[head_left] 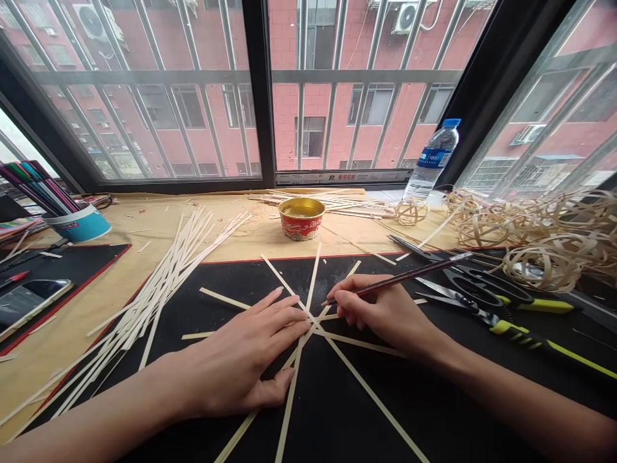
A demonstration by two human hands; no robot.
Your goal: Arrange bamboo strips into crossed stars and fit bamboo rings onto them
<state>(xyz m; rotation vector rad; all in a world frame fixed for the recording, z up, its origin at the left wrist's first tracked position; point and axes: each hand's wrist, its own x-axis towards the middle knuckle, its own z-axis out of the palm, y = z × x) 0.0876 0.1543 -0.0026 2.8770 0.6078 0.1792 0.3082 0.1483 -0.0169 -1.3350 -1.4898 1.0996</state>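
Note:
Several thin, pale bamboo strips [371, 390] cross at one point like a star on the black mat [337, 427]. Across the left side of the crossing lies my left hand [255, 350], palm down, its fingers stretched over the strips and the fingertips near the centre. My right hand [383, 312] pinches a dark pencil [414, 271], tilted with its tip close to the strips just above and right of the crossing. Parts of some strips are hidden under both hands.
Left lies a pile of loose strips [168, 283], beyond it a phone [33, 305] and a pen cup [80, 224]. A red tin [301, 222] stands behind the mat. Right are scissors [470, 283], pliers [501, 325], woven strip balls [544, 267] and a water bottle [431, 161].

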